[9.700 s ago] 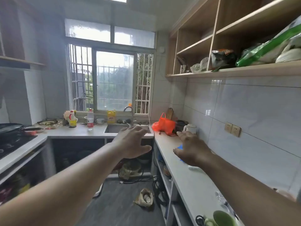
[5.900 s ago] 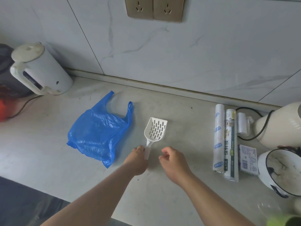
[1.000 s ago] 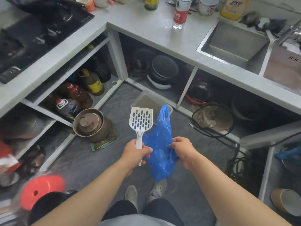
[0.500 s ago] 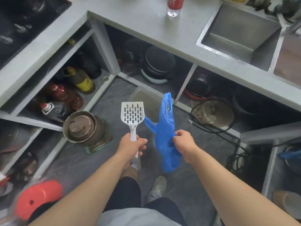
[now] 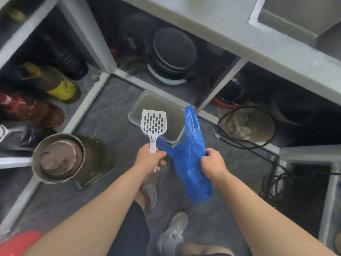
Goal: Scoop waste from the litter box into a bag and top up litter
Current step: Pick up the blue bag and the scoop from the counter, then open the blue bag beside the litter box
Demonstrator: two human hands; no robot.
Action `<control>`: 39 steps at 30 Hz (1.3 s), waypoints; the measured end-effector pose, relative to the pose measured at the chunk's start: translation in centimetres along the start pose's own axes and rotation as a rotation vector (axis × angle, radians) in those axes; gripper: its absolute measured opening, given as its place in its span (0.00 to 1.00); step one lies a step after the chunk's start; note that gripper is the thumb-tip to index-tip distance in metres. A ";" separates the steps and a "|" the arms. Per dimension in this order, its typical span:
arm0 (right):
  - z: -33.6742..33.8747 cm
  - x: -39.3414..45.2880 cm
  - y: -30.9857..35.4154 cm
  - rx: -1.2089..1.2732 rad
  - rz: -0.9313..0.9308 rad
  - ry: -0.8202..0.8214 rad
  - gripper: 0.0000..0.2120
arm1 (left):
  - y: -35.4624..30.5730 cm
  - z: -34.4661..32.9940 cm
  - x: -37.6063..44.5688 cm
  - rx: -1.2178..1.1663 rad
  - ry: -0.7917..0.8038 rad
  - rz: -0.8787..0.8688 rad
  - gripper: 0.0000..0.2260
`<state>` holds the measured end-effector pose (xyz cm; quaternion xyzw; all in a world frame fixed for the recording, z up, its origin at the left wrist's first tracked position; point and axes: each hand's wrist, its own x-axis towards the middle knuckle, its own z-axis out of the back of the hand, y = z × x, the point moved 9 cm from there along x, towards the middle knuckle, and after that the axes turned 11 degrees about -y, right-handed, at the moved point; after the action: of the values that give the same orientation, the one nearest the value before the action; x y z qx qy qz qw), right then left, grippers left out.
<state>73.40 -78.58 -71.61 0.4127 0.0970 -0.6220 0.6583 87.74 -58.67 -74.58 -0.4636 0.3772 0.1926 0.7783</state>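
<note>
Head view, looking down at the floor: the left hand grips the handle of a white slotted litter scoop, held upright with its blade over the near edge of the litter box. The right hand pinches a blue plastic bag, which hangs limp just beside the scoop. The litter box sits on the grey floor against the open shelving under the tabletop, with a lidded metal pot well to its left.
</note>
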 end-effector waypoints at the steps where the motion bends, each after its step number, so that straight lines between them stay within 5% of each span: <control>1: -0.9 1.6 -0.3 -0.016 0.017 -0.006 0.11 | 0.6 -0.9 1.8 0.010 -0.002 -0.007 0.10; 20: -21.7 28.7 -12.0 0.155 0.239 0.011 0.09 | 12.9 -12.8 34.4 0.482 0.099 -0.287 0.08; 39: -22.2 32.6 -18.5 0.378 0.275 0.068 0.12 | 18.0 -20.0 37.9 0.377 0.250 -0.074 0.05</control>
<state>72.07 -85.86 -114.54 0.5587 -0.0561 -0.5193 0.6443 92.22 -68.98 -119.72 -0.3438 0.4829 0.0311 0.8048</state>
